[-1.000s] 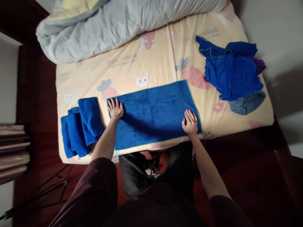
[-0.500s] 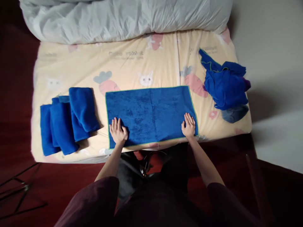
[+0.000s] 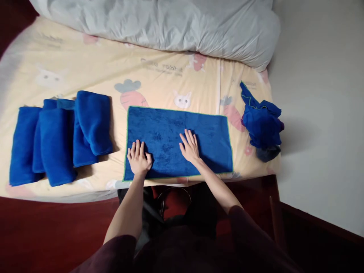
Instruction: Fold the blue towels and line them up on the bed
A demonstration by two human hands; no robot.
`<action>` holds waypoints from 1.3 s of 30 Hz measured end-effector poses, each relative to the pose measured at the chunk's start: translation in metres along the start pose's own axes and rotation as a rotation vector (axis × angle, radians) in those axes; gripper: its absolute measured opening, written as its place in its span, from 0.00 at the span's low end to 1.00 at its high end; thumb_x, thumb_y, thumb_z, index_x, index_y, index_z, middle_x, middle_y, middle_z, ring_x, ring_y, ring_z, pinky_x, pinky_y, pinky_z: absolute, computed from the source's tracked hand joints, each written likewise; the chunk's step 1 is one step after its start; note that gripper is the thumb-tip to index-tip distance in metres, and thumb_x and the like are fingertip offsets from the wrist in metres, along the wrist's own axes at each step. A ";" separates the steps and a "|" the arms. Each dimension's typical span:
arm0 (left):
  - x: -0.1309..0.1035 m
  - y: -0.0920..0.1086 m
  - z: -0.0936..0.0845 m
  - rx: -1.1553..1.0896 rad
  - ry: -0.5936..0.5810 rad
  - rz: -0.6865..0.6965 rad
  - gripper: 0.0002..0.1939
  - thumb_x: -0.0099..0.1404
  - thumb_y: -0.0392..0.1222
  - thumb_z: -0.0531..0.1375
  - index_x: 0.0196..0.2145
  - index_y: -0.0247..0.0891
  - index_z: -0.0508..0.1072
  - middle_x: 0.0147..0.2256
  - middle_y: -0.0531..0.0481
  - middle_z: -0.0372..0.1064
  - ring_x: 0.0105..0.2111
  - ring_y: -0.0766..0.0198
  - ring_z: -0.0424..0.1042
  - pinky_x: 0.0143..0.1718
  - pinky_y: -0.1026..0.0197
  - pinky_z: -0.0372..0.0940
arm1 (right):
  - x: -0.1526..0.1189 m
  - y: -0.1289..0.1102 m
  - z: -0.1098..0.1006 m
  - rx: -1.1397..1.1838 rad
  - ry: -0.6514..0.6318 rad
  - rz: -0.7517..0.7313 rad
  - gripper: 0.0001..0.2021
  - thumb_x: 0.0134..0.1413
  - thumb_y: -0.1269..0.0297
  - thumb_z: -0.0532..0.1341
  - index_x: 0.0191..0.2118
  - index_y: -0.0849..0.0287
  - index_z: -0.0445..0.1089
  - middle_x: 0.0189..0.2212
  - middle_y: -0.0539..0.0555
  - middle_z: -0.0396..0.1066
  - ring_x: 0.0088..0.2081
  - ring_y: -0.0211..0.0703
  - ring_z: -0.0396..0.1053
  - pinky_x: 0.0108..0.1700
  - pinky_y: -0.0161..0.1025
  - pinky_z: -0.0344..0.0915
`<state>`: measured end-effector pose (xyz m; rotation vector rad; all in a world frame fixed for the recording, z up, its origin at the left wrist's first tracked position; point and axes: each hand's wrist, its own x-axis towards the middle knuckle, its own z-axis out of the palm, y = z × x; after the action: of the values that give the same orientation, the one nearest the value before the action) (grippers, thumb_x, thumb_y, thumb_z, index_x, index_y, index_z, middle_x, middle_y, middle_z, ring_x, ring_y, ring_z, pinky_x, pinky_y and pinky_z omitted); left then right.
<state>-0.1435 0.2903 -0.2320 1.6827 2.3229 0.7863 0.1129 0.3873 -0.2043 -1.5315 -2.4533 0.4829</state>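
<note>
A blue towel (image 3: pixel 167 151) with a thin green edge lies spread flat on the bed, close to its front side. My left hand (image 3: pixel 140 158) rests flat on the towel near its front left corner, fingers pointing away from me. On the middle of the same towel, a little right of centre, lies my right hand (image 3: pixel 190 146), palm down with its fingers spread. Neither hand grips anything. Several folded blue towels (image 3: pixel 58 144) overlap in a row to the left.
The bed (image 3: pixel 96 68) has a cream sheet printed with carrots and rabbits. A crumpled heap of blue cloths (image 3: pixel 261 125) sits at its right end, beside a pale wall (image 3: pixel 321 113). A grey quilt (image 3: pixel 170 22) is bunched along the far side.
My right hand has slid left from the towel's front right corner to its middle. My left hand stays near the left corner. The view has turned and shifted slightly.
</note>
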 end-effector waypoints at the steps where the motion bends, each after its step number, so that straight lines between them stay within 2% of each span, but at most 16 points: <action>1: 0.000 0.000 0.000 0.005 0.004 0.002 0.33 0.67 0.41 0.52 0.69 0.33 0.63 0.72 0.41 0.52 0.72 0.49 0.49 0.73 0.40 0.40 | 0.007 0.002 0.002 0.006 -0.038 -0.043 0.27 0.73 0.58 0.50 0.74 0.53 0.54 0.77 0.51 0.37 0.77 0.47 0.33 0.76 0.54 0.34; 4: 0.000 -0.001 0.001 0.014 0.008 0.005 0.33 0.68 0.41 0.52 0.69 0.33 0.64 0.71 0.40 0.53 0.72 0.48 0.50 0.72 0.41 0.41 | 0.007 0.053 -0.011 -0.039 -0.087 -0.016 0.28 0.73 0.55 0.50 0.74 0.53 0.54 0.76 0.53 0.42 0.77 0.47 0.36 0.76 0.54 0.34; 8: 0.000 -0.002 0.002 -0.004 0.005 0.001 0.34 0.67 0.42 0.52 0.69 0.33 0.64 0.71 0.40 0.53 0.72 0.47 0.49 0.72 0.40 0.41 | -0.011 0.162 -0.053 -0.201 0.053 0.387 0.30 0.74 0.55 0.44 0.75 0.61 0.47 0.76 0.59 0.40 0.76 0.48 0.37 0.75 0.57 0.36; 10: 0.000 -0.002 0.002 -0.016 -0.001 -0.011 0.34 0.66 0.41 0.53 0.69 0.33 0.63 0.71 0.40 0.52 0.72 0.47 0.49 0.72 0.39 0.40 | -0.011 0.190 -0.069 -0.250 0.074 0.489 0.30 0.74 0.56 0.42 0.75 0.64 0.47 0.76 0.62 0.41 0.76 0.49 0.36 0.75 0.60 0.36; 11: 0.000 -0.002 0.002 -0.021 -0.003 -0.015 0.34 0.66 0.41 0.53 0.69 0.33 0.63 0.71 0.39 0.52 0.72 0.47 0.49 0.72 0.39 0.40 | -0.006 0.192 -0.072 -0.266 0.092 0.513 0.30 0.74 0.57 0.41 0.75 0.66 0.48 0.76 0.63 0.40 0.77 0.51 0.34 0.74 0.62 0.34; 13: 0.000 -0.002 0.002 -0.027 -0.004 -0.014 0.34 0.65 0.42 0.53 0.69 0.33 0.63 0.71 0.39 0.52 0.72 0.46 0.50 0.72 0.39 0.40 | 0.011 0.172 -0.065 -0.269 0.132 0.494 0.30 0.74 0.58 0.41 0.74 0.68 0.49 0.76 0.65 0.38 0.77 0.55 0.30 0.74 0.66 0.30; 15: 0.000 -0.001 0.002 -0.030 0.002 -0.011 0.35 0.65 0.42 0.53 0.69 0.33 0.63 0.71 0.39 0.53 0.72 0.46 0.50 0.72 0.38 0.40 | 0.033 0.128 -0.045 -0.225 0.124 0.363 0.31 0.74 0.57 0.43 0.74 0.69 0.49 0.76 0.65 0.36 0.77 0.56 0.28 0.74 0.65 0.27; 18: 0.000 -0.001 0.002 -0.032 0.007 -0.011 0.35 0.65 0.42 0.53 0.69 0.33 0.63 0.71 0.39 0.53 0.72 0.46 0.50 0.72 0.38 0.40 | 0.065 0.049 -0.006 -0.089 -0.021 0.037 0.31 0.74 0.54 0.46 0.74 0.65 0.50 0.76 0.60 0.38 0.77 0.51 0.30 0.75 0.59 0.28; 21: -0.001 -0.002 0.002 -0.030 0.000 -0.006 0.34 0.66 0.41 0.53 0.69 0.34 0.63 0.72 0.39 0.52 0.72 0.46 0.49 0.72 0.38 0.39 | 0.083 0.007 0.015 -0.005 -0.070 -0.085 0.31 0.74 0.53 0.47 0.75 0.61 0.49 0.76 0.56 0.39 0.77 0.47 0.32 0.76 0.55 0.27; 24: -0.001 -0.004 0.003 -0.029 0.001 0.000 0.34 0.66 0.41 0.53 0.69 0.34 0.62 0.72 0.39 0.52 0.72 0.46 0.49 0.72 0.38 0.39 | 0.085 0.034 0.007 0.004 -0.085 -0.101 0.31 0.74 0.52 0.47 0.75 0.58 0.48 0.76 0.53 0.40 0.77 0.44 0.34 0.77 0.52 0.28; 26: -0.001 -0.005 0.004 -0.025 0.005 0.003 0.34 0.67 0.40 0.53 0.70 0.34 0.62 0.72 0.39 0.52 0.72 0.46 0.49 0.72 0.39 0.39 | 0.080 0.083 -0.013 -0.032 -0.070 -0.032 0.31 0.74 0.51 0.46 0.76 0.59 0.48 0.76 0.54 0.41 0.77 0.44 0.34 0.76 0.52 0.30; 29: -0.001 -0.005 0.004 -0.026 -0.005 0.007 0.35 0.66 0.40 0.54 0.70 0.34 0.61 0.72 0.39 0.51 0.72 0.47 0.48 0.72 0.40 0.38 | 0.074 0.168 -0.052 -0.123 -0.002 0.217 0.32 0.74 0.53 0.42 0.76 0.64 0.45 0.76 0.58 0.40 0.77 0.44 0.35 0.76 0.54 0.32; 32: -0.001 -0.004 0.002 -0.038 -0.022 -0.008 0.35 0.66 0.40 0.54 0.70 0.35 0.61 0.72 0.39 0.50 0.73 0.47 0.47 0.73 0.40 0.37 | 0.076 0.213 -0.081 -0.187 0.005 0.401 0.33 0.74 0.54 0.40 0.76 0.69 0.42 0.76 0.62 0.39 0.77 0.45 0.36 0.76 0.54 0.33; 34: -0.001 -0.003 0.002 -0.052 -0.025 -0.024 0.35 0.66 0.41 0.54 0.70 0.35 0.61 0.72 0.39 0.50 0.73 0.46 0.47 0.73 0.40 0.36 | 0.073 0.210 -0.088 -0.216 0.005 0.416 0.34 0.74 0.54 0.39 0.76 0.69 0.42 0.76 0.63 0.39 0.77 0.47 0.35 0.76 0.56 0.31; 36: -0.001 -0.003 0.002 -0.076 -0.030 -0.035 0.35 0.66 0.41 0.54 0.70 0.34 0.61 0.72 0.39 0.50 0.73 0.45 0.46 0.73 0.39 0.36 | 0.052 0.188 -0.085 -0.238 0.035 0.365 0.34 0.74 0.53 0.39 0.76 0.68 0.40 0.76 0.62 0.36 0.77 0.48 0.32 0.75 0.58 0.29; 39: 0.000 -0.003 0.002 -0.097 -0.045 -0.041 0.36 0.65 0.41 0.55 0.70 0.35 0.60 0.73 0.39 0.49 0.73 0.45 0.45 0.73 0.38 0.35 | -0.023 0.153 -0.071 -0.224 0.049 0.287 0.34 0.74 0.53 0.39 0.77 0.65 0.35 0.77 0.61 0.33 0.77 0.48 0.32 0.75 0.57 0.35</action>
<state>-0.1450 0.2900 -0.2356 1.5910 2.2443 0.8297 0.2744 0.4402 -0.1973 -1.9743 -2.3253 0.2162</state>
